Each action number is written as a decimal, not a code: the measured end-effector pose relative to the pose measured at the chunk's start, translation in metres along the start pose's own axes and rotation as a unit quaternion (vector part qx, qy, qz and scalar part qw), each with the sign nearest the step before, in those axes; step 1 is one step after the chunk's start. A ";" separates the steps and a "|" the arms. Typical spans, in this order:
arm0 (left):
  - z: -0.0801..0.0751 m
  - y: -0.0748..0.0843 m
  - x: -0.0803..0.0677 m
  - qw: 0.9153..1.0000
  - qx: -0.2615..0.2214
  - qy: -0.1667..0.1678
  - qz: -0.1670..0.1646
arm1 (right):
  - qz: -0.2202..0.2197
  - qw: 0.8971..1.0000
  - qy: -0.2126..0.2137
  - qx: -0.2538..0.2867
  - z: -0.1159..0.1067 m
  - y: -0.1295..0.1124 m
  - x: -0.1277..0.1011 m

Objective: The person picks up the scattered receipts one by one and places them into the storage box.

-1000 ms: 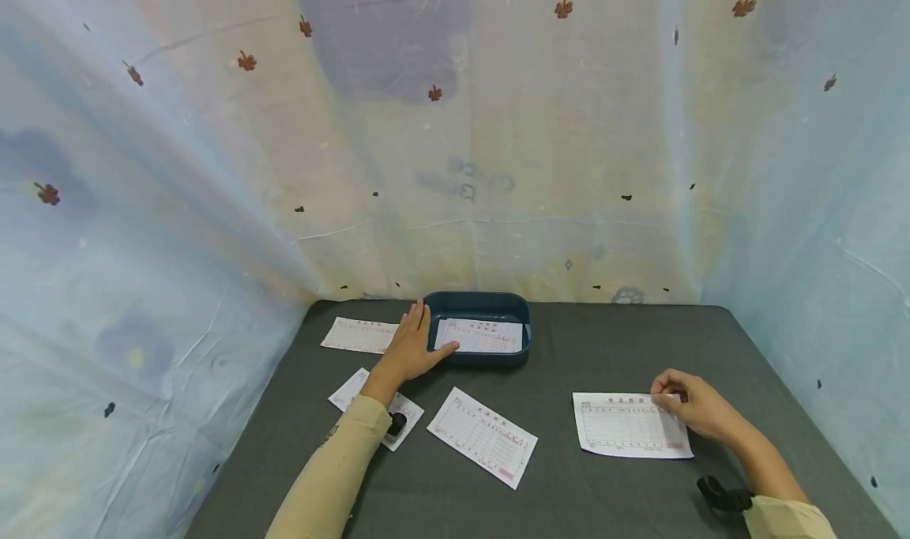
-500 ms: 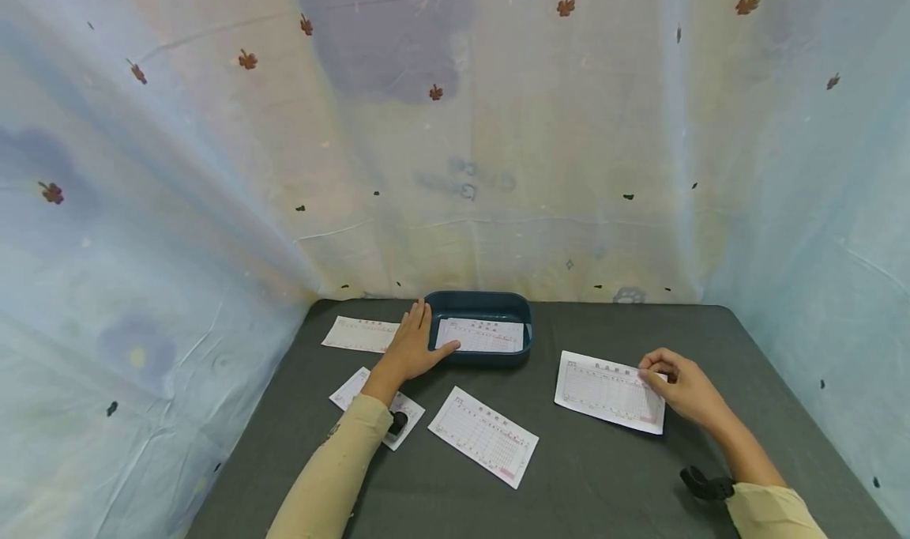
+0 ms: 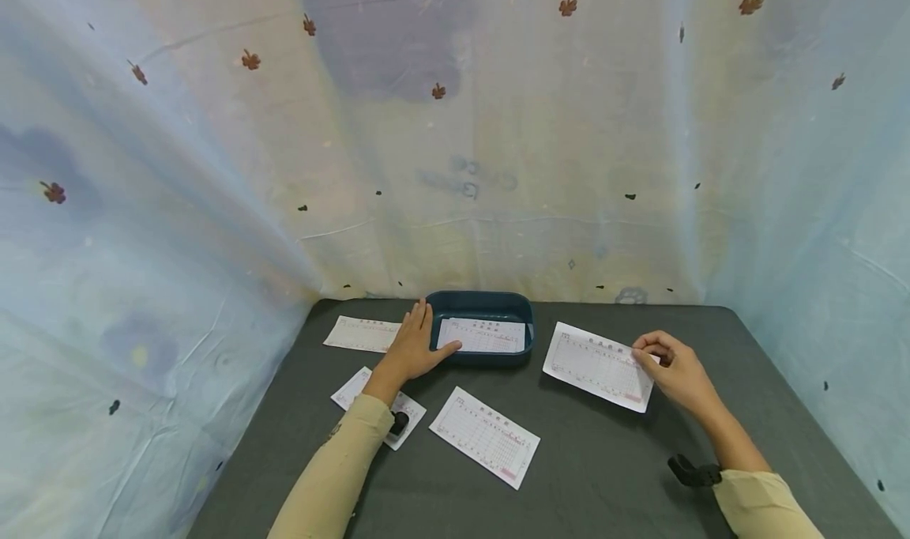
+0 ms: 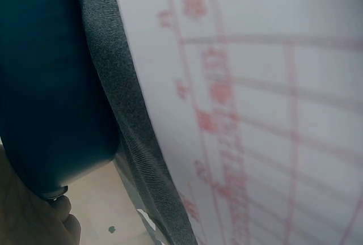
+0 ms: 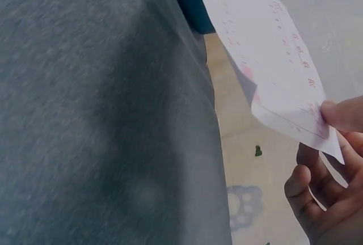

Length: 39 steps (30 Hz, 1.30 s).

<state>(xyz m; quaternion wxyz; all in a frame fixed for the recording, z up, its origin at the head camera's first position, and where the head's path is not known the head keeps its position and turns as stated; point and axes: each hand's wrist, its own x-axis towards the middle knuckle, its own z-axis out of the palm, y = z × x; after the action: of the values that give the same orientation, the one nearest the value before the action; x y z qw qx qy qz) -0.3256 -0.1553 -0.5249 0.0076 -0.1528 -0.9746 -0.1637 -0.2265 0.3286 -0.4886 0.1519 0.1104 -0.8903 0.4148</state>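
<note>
Grey cloth table (image 3: 604, 476), near to far: white printed form sheet with red grid (image 3: 485, 436) lies flat low centre; another sheet low left sits under the left sleeve beside a small black object (image 3: 398, 422). Right hand (image 3: 671, 369) pinches the carried white form sheet (image 3: 597, 365) by its right edge, lifted off the cloth, corner drooping in the right wrist view (image 5: 272, 69). Versus a second ago, that sheet has left the lower right and moved up-left, now just beside the dark teal plastic tray (image 3: 483, 306); judged mid-transfer toward it. Left hand (image 3: 415, 349) unchanged, fingers flat, resting against the tray's left rim. Tray already holds one form (image 3: 481, 335); another lies left of it (image 3: 359, 333).
</note>
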 end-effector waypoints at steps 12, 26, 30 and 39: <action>-0.002 0.004 -0.002 1.000 0.003 -0.001 -0.001 | -0.017 0.999 0.003 0.046 0.018 -0.022 0.025; -0.002 0.002 0.002 1.000 0.010 -0.002 -0.006 | -0.034 0.997 0.028 0.068 0.068 -0.046 0.061; -0.003 0.003 0.002 1.000 0.012 -0.007 -0.007 | -0.035 0.997 0.023 0.072 0.080 -0.050 0.071; -0.002 0.000 0.002 1.000 0.008 0.008 -0.001 | -0.044 0.994 0.018 0.102 0.096 -0.059 0.090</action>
<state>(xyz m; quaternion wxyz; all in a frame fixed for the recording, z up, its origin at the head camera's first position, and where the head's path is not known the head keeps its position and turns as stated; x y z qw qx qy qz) -0.3272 -0.1557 -0.5231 0.0161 -0.1508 -0.9759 -0.1570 -0.3085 0.2110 -0.4733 0.1735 0.1570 -0.8349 0.4982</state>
